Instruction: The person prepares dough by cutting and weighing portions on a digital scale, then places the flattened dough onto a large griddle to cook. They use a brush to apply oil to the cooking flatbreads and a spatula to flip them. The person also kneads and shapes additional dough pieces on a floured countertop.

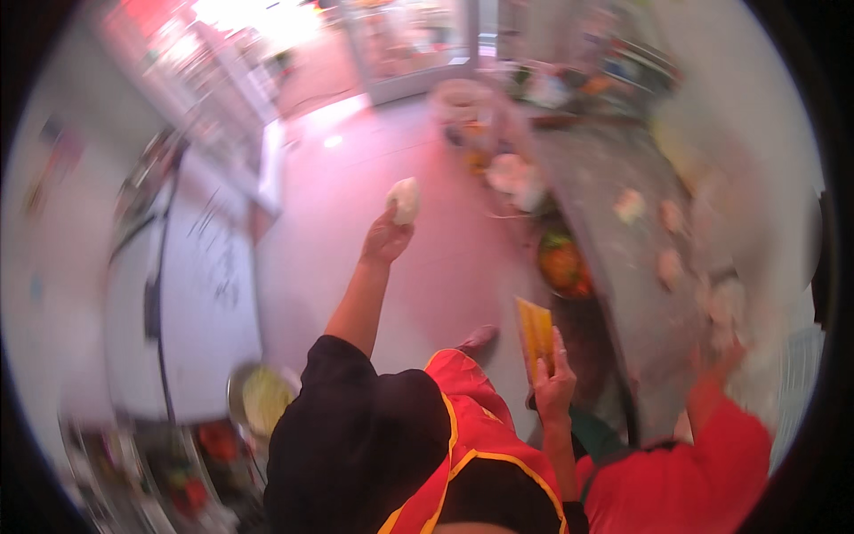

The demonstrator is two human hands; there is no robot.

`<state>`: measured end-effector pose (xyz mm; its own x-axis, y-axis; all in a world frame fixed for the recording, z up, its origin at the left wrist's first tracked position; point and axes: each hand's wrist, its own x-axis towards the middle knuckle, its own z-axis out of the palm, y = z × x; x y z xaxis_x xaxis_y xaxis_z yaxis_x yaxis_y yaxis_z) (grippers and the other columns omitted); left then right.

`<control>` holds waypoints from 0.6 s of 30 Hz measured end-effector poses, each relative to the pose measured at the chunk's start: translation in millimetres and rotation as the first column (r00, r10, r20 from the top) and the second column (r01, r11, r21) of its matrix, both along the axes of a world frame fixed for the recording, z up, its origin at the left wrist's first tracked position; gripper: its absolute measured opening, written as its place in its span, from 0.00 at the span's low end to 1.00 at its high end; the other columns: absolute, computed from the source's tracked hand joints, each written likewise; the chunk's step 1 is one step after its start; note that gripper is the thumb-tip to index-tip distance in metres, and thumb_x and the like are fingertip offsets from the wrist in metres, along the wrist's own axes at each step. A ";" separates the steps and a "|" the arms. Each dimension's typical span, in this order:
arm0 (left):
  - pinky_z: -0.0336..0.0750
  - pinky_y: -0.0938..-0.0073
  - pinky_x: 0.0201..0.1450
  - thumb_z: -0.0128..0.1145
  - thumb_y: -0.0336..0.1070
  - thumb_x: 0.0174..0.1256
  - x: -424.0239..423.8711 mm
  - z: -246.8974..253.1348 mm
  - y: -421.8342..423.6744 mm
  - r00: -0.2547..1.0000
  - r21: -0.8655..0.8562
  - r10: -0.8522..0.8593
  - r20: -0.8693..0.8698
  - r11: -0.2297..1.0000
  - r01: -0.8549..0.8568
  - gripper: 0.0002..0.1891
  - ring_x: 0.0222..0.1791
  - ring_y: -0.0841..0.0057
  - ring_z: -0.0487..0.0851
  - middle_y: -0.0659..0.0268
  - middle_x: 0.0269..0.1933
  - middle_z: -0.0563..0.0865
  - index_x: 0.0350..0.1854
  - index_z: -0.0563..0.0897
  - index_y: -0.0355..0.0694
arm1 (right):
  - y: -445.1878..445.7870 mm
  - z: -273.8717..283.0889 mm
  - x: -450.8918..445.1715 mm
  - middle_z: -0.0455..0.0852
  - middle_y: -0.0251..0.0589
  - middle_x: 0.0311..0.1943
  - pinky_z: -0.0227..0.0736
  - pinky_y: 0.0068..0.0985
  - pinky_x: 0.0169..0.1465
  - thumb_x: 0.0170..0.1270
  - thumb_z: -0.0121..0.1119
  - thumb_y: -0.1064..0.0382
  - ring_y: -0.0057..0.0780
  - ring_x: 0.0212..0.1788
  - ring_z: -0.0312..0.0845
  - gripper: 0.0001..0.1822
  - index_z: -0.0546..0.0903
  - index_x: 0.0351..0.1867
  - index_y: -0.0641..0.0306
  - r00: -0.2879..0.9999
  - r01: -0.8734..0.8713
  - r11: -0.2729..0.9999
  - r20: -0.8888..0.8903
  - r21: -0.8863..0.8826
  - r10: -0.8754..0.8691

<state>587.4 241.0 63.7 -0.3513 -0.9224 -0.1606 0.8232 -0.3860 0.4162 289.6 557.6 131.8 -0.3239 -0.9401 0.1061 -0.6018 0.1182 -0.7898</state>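
Note:
My left hand (389, 237) is stretched out ahead over the tiled floor and grips a rounded whitish item (403, 200); blur hides what it is. Lower and to the right, my right hand (555, 380) holds a flat yellow-orange object (536, 334), perhaps a packet, raised upright between thumb and fingers. Neither hand touches the counter. A red apron with yellow edging (467, 434) covers my front.
A long worktop (600, 180) with several pale pieces runs along the right, where a co-worker in red (680, 480) reaches over it. Below its edge sits a bowl of orange and green food (564, 263). A white chest (207, 287) stands left; a glass door (413, 53) is ahead.

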 end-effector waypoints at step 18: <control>0.70 0.76 0.28 0.61 0.35 0.60 605.5 102.6 753.2 -0.353 -0.056 0.893 0.279 -0.352 -0.934 0.11 0.30 0.78 0.79 0.69 0.35 0.83 0.44 0.79 0.44 | 158.5 -18.5 371.4 0.69 0.45 0.64 0.65 0.27 0.62 0.56 0.42 0.78 0.34 0.62 0.68 0.34 0.63 0.68 0.60 0.502 -0.860 0.508 0.281 0.059 0.818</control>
<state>1192.9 994.2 166.4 0.9780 0.0563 -0.2008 0.0902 0.7541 0.6506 661.0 716.1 113.4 0.6353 -0.7710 -0.0443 -0.3291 -0.2184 -0.9187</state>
